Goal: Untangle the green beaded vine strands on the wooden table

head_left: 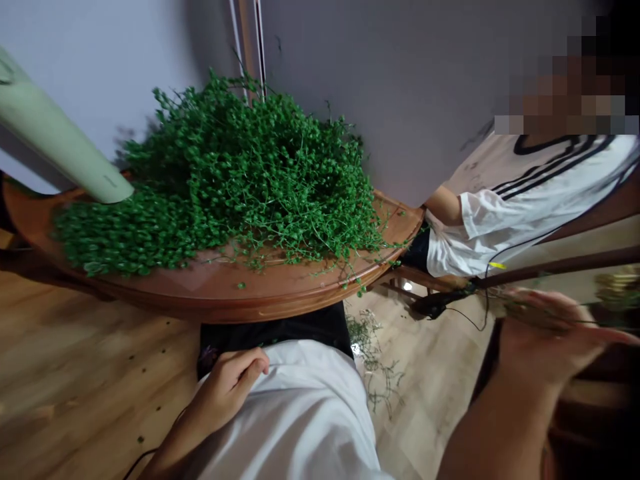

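Observation:
My left hand (239, 375) rests against the white shirt at my waist, fingers curled closed, with nothing visible in it. Out to the right, my right hand (547, 323) is blurred, with thin plant stems (537, 313) lying across its curled fingers. In front of me, a large heap of green leafy sprigs (270, 173) covers much of the curved brown wooden table (215, 290). A denser pile of small leaves (125, 233) lies at its left end, beneath a pale green cylinder (65, 133).
Another person in a white shirt (530, 193) sits at the table's right end. Loose stems (373, 360) and leaf bits lie on the wooden floor (100, 373). A dark cable (485, 313) hangs near my right hand. A wall (400, 87) rises behind the table.

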`<state>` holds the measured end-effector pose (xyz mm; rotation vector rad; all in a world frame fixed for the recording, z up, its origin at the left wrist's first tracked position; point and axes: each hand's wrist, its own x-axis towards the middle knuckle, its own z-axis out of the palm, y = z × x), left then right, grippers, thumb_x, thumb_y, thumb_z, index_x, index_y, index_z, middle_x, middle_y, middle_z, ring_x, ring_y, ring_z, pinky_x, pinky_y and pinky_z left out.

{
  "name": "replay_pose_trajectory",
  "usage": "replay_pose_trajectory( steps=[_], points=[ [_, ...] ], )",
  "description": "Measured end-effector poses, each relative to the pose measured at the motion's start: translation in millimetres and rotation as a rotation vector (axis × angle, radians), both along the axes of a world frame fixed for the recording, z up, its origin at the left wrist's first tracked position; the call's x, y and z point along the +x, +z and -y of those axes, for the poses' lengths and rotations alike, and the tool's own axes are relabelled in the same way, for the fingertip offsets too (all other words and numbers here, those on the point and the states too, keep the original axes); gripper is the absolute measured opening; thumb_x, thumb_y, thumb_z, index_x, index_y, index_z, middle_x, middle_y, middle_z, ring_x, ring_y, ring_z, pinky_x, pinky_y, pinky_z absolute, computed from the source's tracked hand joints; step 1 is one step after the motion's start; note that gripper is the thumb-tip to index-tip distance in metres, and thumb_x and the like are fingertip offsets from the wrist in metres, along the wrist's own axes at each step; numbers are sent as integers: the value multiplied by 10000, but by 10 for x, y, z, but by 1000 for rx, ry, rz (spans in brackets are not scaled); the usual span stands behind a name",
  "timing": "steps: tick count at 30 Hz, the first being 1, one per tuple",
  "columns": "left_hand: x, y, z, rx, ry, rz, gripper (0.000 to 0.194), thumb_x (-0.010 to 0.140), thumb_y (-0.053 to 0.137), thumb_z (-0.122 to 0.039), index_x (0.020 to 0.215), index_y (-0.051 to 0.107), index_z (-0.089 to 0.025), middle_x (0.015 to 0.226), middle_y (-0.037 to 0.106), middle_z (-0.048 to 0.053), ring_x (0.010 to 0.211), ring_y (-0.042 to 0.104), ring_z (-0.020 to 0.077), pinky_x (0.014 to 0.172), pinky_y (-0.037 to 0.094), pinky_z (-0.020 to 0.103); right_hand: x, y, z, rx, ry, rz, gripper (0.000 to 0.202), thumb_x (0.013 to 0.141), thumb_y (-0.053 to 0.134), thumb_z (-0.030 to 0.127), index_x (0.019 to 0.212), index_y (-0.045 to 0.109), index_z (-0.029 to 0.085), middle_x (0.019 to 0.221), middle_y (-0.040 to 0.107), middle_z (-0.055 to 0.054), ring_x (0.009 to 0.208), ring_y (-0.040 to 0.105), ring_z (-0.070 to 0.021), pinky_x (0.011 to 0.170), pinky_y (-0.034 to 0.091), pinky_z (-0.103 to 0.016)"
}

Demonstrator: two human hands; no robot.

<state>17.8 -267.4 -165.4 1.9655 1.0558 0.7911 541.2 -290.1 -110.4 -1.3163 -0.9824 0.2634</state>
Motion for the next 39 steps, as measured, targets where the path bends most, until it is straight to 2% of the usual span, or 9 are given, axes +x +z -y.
replay_pose_trajectory(
  steps=[1, 3, 5, 7, 11, 15, 23, 30, 39],
  points=[
    [-9, -8, 0, -1, 9, -5, 364, 1026, 411, -285, 732, 607, -200, 643, 632, -44, 589, 599, 98, 590, 413, 179, 14, -118, -75, 7, -15, -32, 717, 852, 279, 911, 915, 680, 320, 1032, 718, -111, 1009, 710, -295, 971, 513, -500],
    [-34, -20, -3, -4, 34, -27, 368, 1024, 415, -292, 723, 607, -200, 629, 619, -46, 557, 568, 96, 568, 402, 181, -20, -441, -207, -186, 37, -69, 688, 831, 432, 876, 944, 711, 257, 1028, 749, -130, 1037, 709, -314, 998, 508, -498],
    [-56, -24, -10, -6, 60, -40, 378, 1023, 411, -301, 715, 605, -199, 617, 608, -47, 531, 540, 94, 548, 391, 184, -146, -856, -257, -399, 104, -99, 565, 746, 745, 706, 1006, 741, 204, 1074, 767, -145, 1104, 694, -335, 995, 514, -487],
    [-68, -22, -20, -13, 81, -48, 386, 1022, 406, -311, 712, 605, -197, 615, 603, -45, 533, 541, 96, 544, 392, 184, -354, -1314, -197, -588, 158, -152, 525, 671, 868, 592, 986, 752, 188, 1034, 778, -139, 1059, 705, -324, 940, 547, -460],
    [-87, -34, -44, -21, 98, -61, 397, 1017, 405, -323, 691, 592, -194, 596, 583, -46, 530, 549, 93, 543, 400, 178, -830, -2123, 102, -823, 244, -310, 337, 974, 663, 478, 983, 701, 143, 982, 738, -72, 894, 717, -194, 837, 599, -383],
    [-115, -84, -64, -54, 84, -97, 381, 1007, 427, -343, 709, 614, -196, 619, 617, -41, 572, 604, 101, 585, 440, 171, -1046, -2536, 232, -926, 251, -439, 258, 1036, 601, 384, 1085, 674, 142, 1050, 701, -64, 900, 695, -171, 814, 606, -350],
    [-111, -173, -88, -108, 76, -166, 286, 983, 496, -370, 843, 694, -217, 732, 714, -32, 670, 678, 125, 664, 511, 188, -747, -2556, 40, -877, 92, -489, 286, 1003, 657, 295, 1251, 627, 158, 1225, 652, -90, 1018, 676, -207, 854, 604, -377],
    [-139, -180, -98, -122, 103, -181, 293, 975, 510, -395, 848, 706, -219, 763, 735, -22, 706, 700, 135, 691, 532, 185, -513, -2596, 83, -818, -52, -602, 267, 1017, 637, 316, 1211, 632, 133, 1115, 677, -75, 917, 688, -181, 794, 608, -353],
    [-118, -145, -112, -122, 106, -168, 309, 962, 517, -417, 815, 697, -213, 729, 724, -27, 669, 696, 125, 654, 518, 167, -299, -2401, 61, -720, -160, -622, 313, 1026, 619, 342, 1268, 612, 144, 1200, 665, -96, 999, 692, -206, 844, 613, -387]
  ],
)
